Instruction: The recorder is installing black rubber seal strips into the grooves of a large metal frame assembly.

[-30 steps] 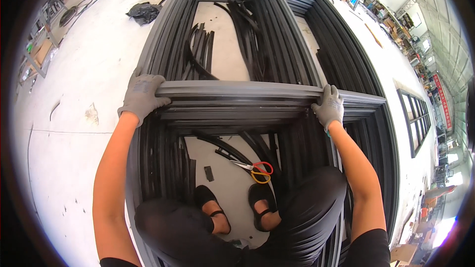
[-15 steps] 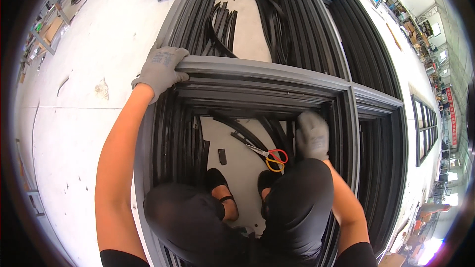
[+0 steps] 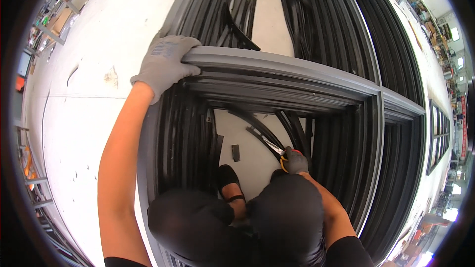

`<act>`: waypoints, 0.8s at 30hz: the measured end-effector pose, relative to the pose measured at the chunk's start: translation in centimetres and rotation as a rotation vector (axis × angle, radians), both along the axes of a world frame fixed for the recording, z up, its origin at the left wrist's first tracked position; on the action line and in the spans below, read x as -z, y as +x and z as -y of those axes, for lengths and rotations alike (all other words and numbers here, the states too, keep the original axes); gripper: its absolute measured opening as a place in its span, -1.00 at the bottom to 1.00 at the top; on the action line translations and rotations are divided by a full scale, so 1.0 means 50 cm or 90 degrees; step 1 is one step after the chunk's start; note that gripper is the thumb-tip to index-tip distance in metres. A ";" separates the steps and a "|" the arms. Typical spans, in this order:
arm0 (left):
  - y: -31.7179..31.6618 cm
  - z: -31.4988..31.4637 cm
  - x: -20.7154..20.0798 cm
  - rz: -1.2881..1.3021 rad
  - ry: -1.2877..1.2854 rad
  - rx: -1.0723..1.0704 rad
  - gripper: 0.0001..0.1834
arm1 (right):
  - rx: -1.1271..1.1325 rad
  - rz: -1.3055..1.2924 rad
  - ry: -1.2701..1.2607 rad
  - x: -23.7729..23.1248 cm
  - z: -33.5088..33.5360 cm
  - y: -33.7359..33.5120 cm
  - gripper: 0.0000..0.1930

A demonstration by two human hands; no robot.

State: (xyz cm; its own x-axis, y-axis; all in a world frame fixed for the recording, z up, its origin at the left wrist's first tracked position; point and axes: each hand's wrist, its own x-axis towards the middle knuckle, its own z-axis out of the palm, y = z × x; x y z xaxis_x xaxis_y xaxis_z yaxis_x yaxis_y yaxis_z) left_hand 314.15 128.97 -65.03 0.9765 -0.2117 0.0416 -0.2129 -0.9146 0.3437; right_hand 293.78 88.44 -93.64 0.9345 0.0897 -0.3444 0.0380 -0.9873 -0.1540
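Your right hand [image 3: 296, 162] grips the scissors [image 3: 275, 148] by their handles.
Your left hand [image 3: 167, 62] clasps the top gray frame [image 3: 287, 65] at its left edge, thumb toward you.

The grey-gloved left hand [image 3: 166, 64] rests on a tall stack of dark grey metal frames [image 3: 282, 64], where a crossbar meets the left side. The grey-gloved right hand [image 3: 296, 162] is down inside the stack, touching the handles of silver scissors with red and yellow grips [image 3: 275, 147]. It is hard to see if its fingers are closed. Near the blades lie long, bendy black strips [image 3: 296, 132]. A small, flat, dark block [image 3: 236, 153] sits on the pale floor [image 3: 252, 170], close to a black shoe [image 3: 227, 175].
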 end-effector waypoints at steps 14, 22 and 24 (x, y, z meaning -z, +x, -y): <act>0.011 -0.009 -0.005 0.045 0.058 0.023 -0.42 | 0.106 -0.139 0.211 -0.066 -0.065 -0.157 -0.68; 0.012 0.006 0.011 0.077 0.051 0.047 -0.48 | -0.164 0.056 0.289 -0.094 -0.154 0.008 -0.69; 0.011 0.002 0.007 0.064 0.052 0.038 -0.49 | -0.314 0.042 0.281 -0.085 -0.201 0.066 -0.68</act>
State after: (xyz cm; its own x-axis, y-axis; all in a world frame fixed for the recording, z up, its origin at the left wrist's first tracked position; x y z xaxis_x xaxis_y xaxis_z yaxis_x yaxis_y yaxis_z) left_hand 314.69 128.85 -65.40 0.9538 -0.2762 0.1185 -0.2975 -0.9235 0.2422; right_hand 297.10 98.49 -89.40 0.7653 0.6322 -0.1212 0.4927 -0.6965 -0.5217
